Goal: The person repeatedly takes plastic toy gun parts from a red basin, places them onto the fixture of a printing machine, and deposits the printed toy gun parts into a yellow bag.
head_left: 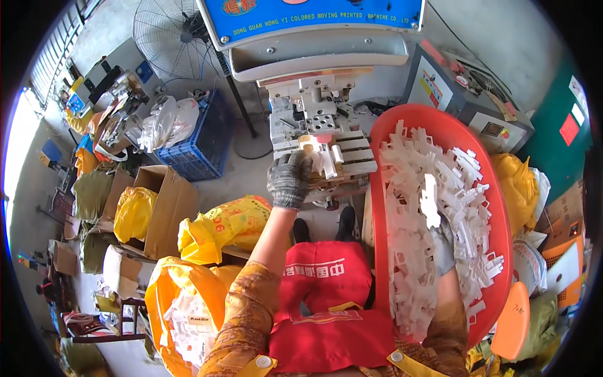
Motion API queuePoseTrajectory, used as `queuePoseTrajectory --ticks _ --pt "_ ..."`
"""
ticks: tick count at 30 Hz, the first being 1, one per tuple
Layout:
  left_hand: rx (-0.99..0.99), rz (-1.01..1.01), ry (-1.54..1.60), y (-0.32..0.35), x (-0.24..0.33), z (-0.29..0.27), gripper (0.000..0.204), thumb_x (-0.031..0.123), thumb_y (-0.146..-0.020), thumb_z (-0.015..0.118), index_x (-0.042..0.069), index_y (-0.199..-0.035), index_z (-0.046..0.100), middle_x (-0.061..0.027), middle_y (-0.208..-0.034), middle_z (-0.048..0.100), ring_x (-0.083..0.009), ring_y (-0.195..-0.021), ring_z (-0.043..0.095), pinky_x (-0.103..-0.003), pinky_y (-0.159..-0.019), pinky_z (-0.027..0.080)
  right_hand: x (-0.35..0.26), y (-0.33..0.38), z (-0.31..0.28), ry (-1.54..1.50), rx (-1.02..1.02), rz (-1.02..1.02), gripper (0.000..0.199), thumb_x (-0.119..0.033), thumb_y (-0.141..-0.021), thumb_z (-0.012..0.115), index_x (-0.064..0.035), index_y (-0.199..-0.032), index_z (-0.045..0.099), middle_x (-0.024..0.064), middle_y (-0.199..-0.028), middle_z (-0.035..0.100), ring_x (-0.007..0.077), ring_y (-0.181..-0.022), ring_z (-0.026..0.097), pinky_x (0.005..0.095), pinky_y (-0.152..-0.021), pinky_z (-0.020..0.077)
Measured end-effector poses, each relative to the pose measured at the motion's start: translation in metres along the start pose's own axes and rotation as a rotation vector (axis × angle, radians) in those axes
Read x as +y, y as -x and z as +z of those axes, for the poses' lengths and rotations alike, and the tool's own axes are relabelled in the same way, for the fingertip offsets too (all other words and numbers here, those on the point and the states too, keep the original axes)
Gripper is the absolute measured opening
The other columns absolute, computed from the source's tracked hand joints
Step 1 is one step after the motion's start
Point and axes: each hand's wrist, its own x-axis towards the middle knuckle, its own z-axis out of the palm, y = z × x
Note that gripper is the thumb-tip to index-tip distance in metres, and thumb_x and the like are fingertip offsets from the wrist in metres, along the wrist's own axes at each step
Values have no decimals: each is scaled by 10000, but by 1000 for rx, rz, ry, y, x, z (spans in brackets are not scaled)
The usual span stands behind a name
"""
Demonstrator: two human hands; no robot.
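Observation:
My left hand [290,180], in a grey knit glove, reaches up to the metal fixture of the printing machine [323,125] and grips a small white plastic part [321,158] resting on it. My right hand [441,246], also gloved, is sunk into a heap of white plastic parts [433,207] in a large red basin [499,207] at my right. Only part of that hand shows among the parts, so its grip is hidden. A red apron [326,295] covers my lap.
A yellow sack [185,314] of white parts sits at lower left. More yellow bags [226,226], cardboard boxes [169,195] and a blue crate [201,151] crowd the left floor. A standing fan [173,34] is behind. A grey control cabinet [465,94] stands right of the machine.

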Motion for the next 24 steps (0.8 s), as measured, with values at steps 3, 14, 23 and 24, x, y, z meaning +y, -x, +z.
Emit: queuePoseTrajectory --ticks 3,14,23,24 --pt "85 76 -23 -17 -4 -8 219 345 -836 525 145 -858 614 -100 -859 609 -310 -809 573 -438 -709 434 -26 -24 36 -54 -128 -16 443 -34 -836 473 -12 -1277 433 55 -1258 474 143 -1170 432 282 -999 321" --pt "92 -38 -121 53 -45 -177 132 220 -830 528 156 -812 642 -49 -800 618 -293 -756 573 -388 -683 455 -74 -137 201 673 -562 -479 506 -94 -782 539 -98 -1282 461 134 -1162 514 282 -1069 506 348 -928 390" --pt "19 -572 -370 236 -129 -329 226 212 -861 552 10 -791 624 -142 -697 590 -282 -627 550 -372 -602 434 -125 -151 222 1004 -835 -711 423 -144 -768 548 -158 -1190 564 140 -1015 538 317 -951 533 402 -820 437" --pt "7 -569 -374 248 -135 -332 226 212 -861 552 10 -791 624 -142 -697 590 -282 -627 550 -372 -602 434 -138 -145 228 1110 -863 -646 408 -147 -772 542 -158 -1179 574 136 -988 539 315 -934 534 404 -810 438"
